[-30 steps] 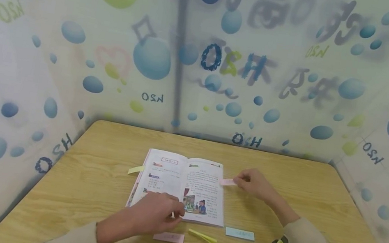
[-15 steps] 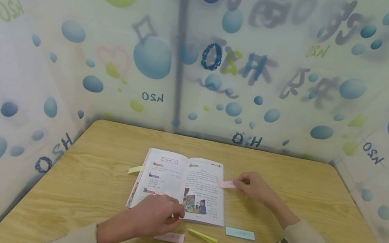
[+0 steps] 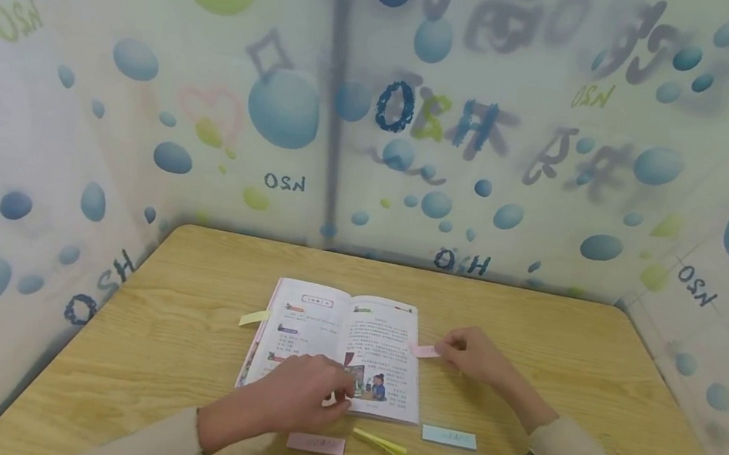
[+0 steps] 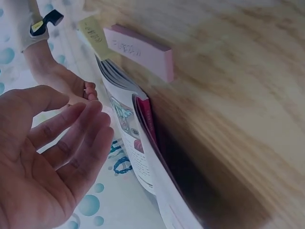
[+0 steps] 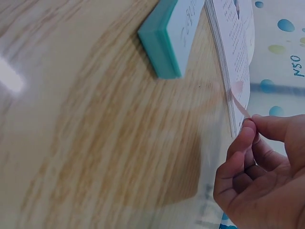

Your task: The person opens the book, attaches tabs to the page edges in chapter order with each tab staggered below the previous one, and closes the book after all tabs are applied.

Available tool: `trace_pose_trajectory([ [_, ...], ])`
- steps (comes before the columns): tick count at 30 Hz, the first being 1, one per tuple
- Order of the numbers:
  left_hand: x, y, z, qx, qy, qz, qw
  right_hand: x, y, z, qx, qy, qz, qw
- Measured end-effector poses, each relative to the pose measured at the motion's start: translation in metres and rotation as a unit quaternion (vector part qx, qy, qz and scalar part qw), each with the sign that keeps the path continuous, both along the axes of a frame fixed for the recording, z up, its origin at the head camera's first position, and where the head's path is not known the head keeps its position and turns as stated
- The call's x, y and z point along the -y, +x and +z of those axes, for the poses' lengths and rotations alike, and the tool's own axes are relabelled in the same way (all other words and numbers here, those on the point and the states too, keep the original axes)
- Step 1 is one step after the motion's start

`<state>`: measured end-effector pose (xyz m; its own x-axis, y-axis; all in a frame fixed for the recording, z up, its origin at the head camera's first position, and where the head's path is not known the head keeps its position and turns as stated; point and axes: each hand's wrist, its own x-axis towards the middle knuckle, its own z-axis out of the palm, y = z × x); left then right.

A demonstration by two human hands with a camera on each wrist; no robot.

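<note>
An open book (image 3: 380, 338) with printed text and a coloured picture lies on the table. My right hand (image 3: 475, 358) pinches the end of a pink sticky note (image 3: 425, 351) between thumb and index finger. The note's other end lies on the right page's outer edge; the right wrist view shows the strip (image 5: 242, 108) slanting up to the fingertips. Over the book's lower edge is my left hand (image 3: 302, 394), fingers loosely bent and holding nothing in the left wrist view. It hides part of the left page. Whether it touches the page, I cannot tell.
A yellow sticky note (image 3: 254, 318) sticks out from the book's left edge. In front of the book lie a pink sticky pad (image 3: 316, 445), a folded-looking yellow pad (image 3: 380, 443) and a blue pad (image 3: 450, 437). The wooden table (image 3: 566, 334) meets patterned walls behind.
My right hand has shifted slightly toward me, and the pinched pink sticky note has moved down the page edge with it. My left hand has moved a little to the right.
</note>
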<state>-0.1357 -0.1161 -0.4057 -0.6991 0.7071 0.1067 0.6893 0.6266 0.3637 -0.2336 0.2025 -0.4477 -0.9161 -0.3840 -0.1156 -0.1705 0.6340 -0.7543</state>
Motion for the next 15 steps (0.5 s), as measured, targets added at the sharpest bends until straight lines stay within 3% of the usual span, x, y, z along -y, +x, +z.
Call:
trace_pose_trajectory([
  [8,-0.022,-0.028,0.006,0.041,-0.026,0.063,0.9969,0.001,0.001,-0.002,-0.004,-0.002,-0.001,1.0000],
  [15,-0.047,-0.062,0.013,0.095,-0.070,0.125,0.9852,0.002,0.000,-0.004,-0.004,-0.004,0.003,1.0000],
])
